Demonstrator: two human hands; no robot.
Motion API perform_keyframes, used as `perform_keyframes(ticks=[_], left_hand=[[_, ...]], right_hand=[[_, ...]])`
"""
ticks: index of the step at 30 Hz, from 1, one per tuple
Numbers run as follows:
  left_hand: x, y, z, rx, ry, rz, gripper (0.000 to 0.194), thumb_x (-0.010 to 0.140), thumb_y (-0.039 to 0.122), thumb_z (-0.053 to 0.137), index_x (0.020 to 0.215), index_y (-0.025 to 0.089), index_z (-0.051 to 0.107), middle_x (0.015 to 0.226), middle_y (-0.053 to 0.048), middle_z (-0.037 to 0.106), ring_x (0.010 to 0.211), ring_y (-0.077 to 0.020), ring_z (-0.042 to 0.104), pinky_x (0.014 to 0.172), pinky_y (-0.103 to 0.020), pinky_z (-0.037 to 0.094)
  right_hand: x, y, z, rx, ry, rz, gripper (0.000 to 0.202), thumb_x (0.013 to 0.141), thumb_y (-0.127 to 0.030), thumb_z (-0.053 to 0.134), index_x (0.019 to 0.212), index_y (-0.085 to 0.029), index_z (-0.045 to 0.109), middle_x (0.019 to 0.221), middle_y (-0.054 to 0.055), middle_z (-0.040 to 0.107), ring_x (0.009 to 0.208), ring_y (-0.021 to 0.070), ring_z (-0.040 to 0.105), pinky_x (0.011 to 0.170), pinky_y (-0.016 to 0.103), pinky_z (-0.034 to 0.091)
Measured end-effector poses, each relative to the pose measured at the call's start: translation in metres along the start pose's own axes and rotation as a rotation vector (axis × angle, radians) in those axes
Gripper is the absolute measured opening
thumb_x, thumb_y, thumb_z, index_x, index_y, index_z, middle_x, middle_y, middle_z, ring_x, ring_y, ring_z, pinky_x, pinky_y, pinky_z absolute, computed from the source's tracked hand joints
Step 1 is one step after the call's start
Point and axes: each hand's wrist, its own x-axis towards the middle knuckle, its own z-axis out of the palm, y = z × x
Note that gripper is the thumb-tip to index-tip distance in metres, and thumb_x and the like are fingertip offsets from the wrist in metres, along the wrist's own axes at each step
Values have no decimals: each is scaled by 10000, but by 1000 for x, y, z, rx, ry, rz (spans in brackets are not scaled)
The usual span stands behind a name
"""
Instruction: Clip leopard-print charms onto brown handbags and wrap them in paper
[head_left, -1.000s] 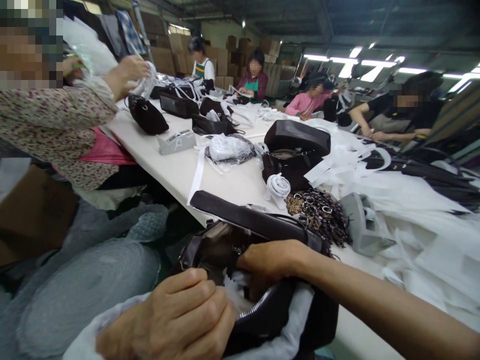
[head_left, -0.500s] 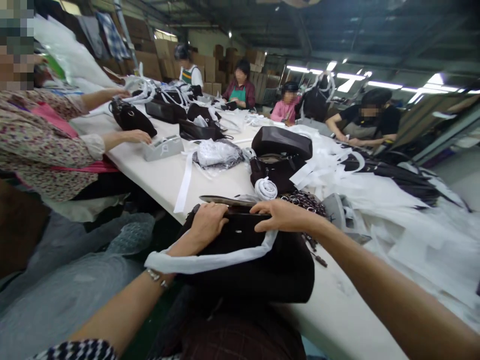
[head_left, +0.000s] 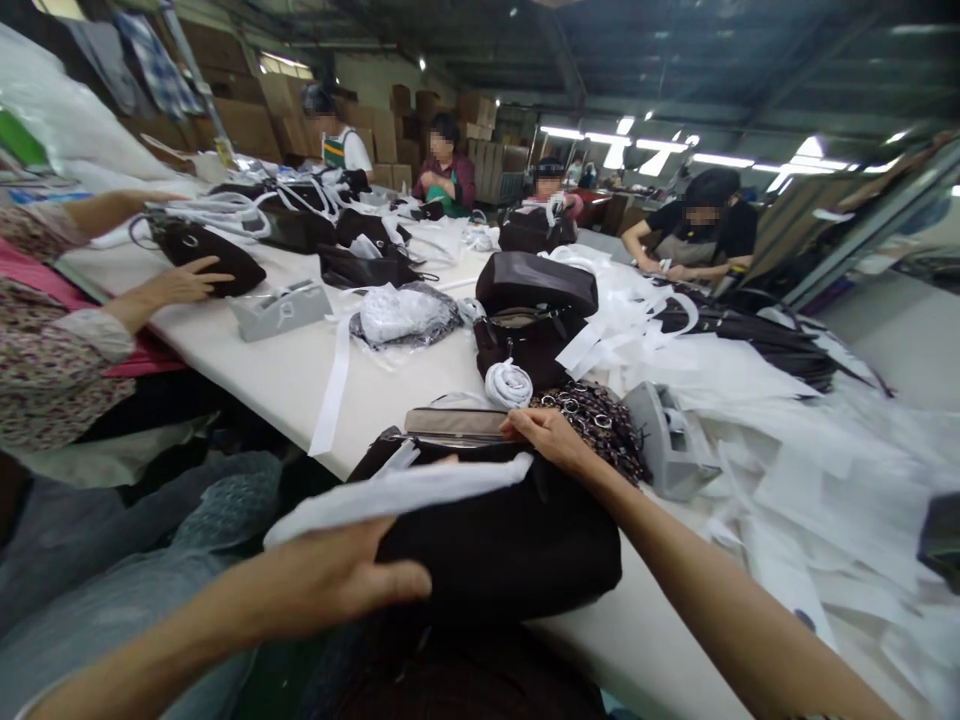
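Note:
A dark handbag lies before me at the table's edge, its zipped mouth towards the far side and its beige lining flap showing. My right hand pinches the rim at the right end of the mouth; whether a zip pull is between the fingers is hidden. My left hand rests at the bag's left front, thumb stretched out and apart from the fingers. Its fingers reach beneath the white-wrapped handle, which partly covers them. A white roll of strip sits just beyond the bag.
Brown chain straps and a grey tape dispenser lie to the right, near white sheets. Another dark bag stands ahead. Co-workers surround the table; one co-worker's hand touches a bag at left. Bubble wrap lies lower left.
My left hand has left the bag's mouth and come back towards me, under the handle. The right hand now pinches the rim, and the mouth shows wider. The view has shifted right.

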Motion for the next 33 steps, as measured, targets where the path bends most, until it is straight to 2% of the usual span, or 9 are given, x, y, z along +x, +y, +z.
perform_keyframes(ticks=[5, 9, 12, 15, 18, 20, 22, 27, 33], left_hand=[[142, -57, -44, -763, 109, -417, 534, 943, 558, 390, 978, 84, 636, 994, -180, 727, 847, -215, 702, 754, -329, 566], [196, -75, -28, -839, -34, -556, 419, 849, 500, 599, 873, 85, 644, 749, -139, 726, 650, -195, 685, 603, -281, 546], [182, -65, -19, -797, -262, -379, 416, 811, 505, 642, 923, 105, 678, 755, -112, 732, 636, -199, 684, 597, -295, 544], [148, -57, -39, -809, -221, -211, 402, 821, 488, 642, 1044, 155, 681, 903, -101, 747, 781, -209, 702, 734, -331, 563], [102, -60, -66, -787, 54, -194, 375, 783, 444, 703, 1052, 183, 701, 856, -75, 749, 776, -219, 697, 801, -376, 563], [63, -66, -68, -736, 413, -254, 343, 804, 441, 679, 1073, 229, 692, 892, -25, 746, 886, -225, 690, 946, -404, 516], [21, -75, -51, -622, 581, -389, 430, 799, 503, 658, 1172, 291, 636, 1111, -3, 717, 1118, -280, 628, 1072, -453, 430], [-59, -94, 30, -425, 357, -667, 654, 638, 656, 681, 1251, 469, 551, 1397, 55, 563, 1254, -364, 541, 1071, -516, 431], [-28, -72, 43, -266, 366, -654, 515, 581, 629, 695, 1061, 449, 655, 1231, 91, 675, 1239, -346, 555, 1092, -502, 405]], right_hand=[[0, -9, -12, 181, 211, -14, 508, 874, -609, 510, 939, -146, 711, 874, 80, 725, 843, 218, 684, 842, 364, 517], [-14, -15, -30, -105, 197, -94, 487, 814, -540, 648, 1175, -214, 645, 1152, 74, 680, 1092, 248, 618, 996, 399, 440], [-26, -9, -35, -393, 41, -155, 533, 720, -463, 770, 1192, -244, 652, 1276, 72, 610, 1192, 263, 550, 1056, 401, 387], [-29, 4, -34, -517, 7, -183, 267, 769, -368, 735, 985, -212, 725, 1200, 81, 637, 1119, 244, 584, 1026, 376, 404], [-23, 20, -33, -467, 42, -175, 141, 804, -285, 679, 911, -203, 720, 1105, 59, 672, 1017, 211, 617, 963, 343, 430], [-18, 29, -35, -390, 64, -140, 143, 801, -275, 665, 914, -205, 717, 1040, 35, 690, 968, 203, 624, 922, 326, 437], [-17, 38, -36, -316, 91, -96, 171, 817, -297, 637, 936, -204, 716, 987, 14, 702, 929, 197, 626, 879, 305, 439], [-16, 45, -36, -294, 142, -61, 227, 868, -369, 579, 905, -199, 725, 835, -18, 694, 795, 166, 620, 741, 248, 427], [-15, 33, -26, -518, 155, -218, 129, 870, -291, 628, 919, -225, 727, 953, 18, 706, 884, 168, 622, 797, 243, 416]])
